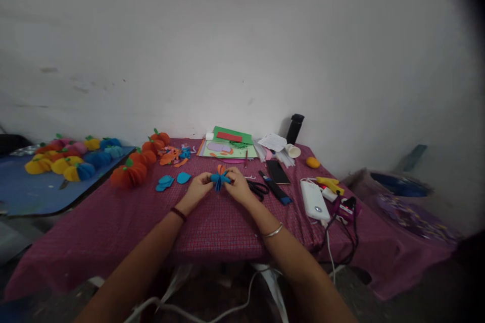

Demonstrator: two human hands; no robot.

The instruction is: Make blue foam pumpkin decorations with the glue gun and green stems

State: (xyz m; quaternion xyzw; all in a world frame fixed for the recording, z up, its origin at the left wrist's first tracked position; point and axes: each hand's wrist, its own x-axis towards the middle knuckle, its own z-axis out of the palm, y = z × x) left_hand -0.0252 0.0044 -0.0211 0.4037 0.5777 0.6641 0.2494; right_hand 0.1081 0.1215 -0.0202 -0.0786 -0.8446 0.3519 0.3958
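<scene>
left hand (197,190): fingers closed, pinching blue paper's left edge
right hand (238,186): fingers closed, pinching its right edge
blue paper (220,180): folded fan, between both hands, just above cloth (212,232)
scissors (258,189): just right of right hand
cutouts (170,180): blue, left of left hand
pumpkins (131,171): orange, farther left
card stack (229,144): well beyond hands

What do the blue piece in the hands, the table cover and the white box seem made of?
The blue piece, pinched by the left hand and right hand, is probably paper or thin foam, matte: thin flat leaves fan out. The table cover looks like woven cloth: checked pattern, drapes over the edge. The white box is likely hard plastic: smooth, rounded corners.
</scene>
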